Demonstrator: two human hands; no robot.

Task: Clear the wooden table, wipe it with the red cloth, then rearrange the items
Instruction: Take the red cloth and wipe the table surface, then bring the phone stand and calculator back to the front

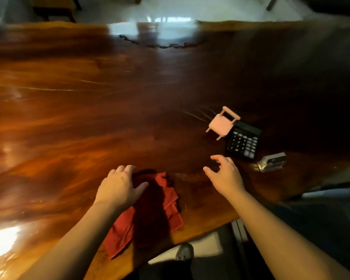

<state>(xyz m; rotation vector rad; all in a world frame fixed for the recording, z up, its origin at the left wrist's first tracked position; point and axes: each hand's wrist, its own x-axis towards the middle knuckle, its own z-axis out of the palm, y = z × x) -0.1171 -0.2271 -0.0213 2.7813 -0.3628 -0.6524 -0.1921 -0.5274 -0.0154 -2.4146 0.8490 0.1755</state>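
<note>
Hands spread and grasping nothing — left hand [119, 185] flat on the red cloth [150, 215] at the wooden table [69, 118] near edge, right hand [225, 175] hovering loose-fingered near the calculator [243, 142].

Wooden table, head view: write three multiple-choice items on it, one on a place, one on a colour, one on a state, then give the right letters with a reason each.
1. Where does the pink toy chair lie?
A. on the red cloth
B. beside the black calculator
C. under the left hand

2. What colour is the cloth near the table's front edge?
A. blue
B. white
C. red

3. What is the right hand doing?
A. hovering open, holding nothing
B. gripping the calculator
C. pressing the cloth

Answers: 1 B, the chair overlaps the calculator's far corner. 2 C, it is plainly red. 3 A, its fingers are spread and empty, while the left hand rests on the cloth.
</note>
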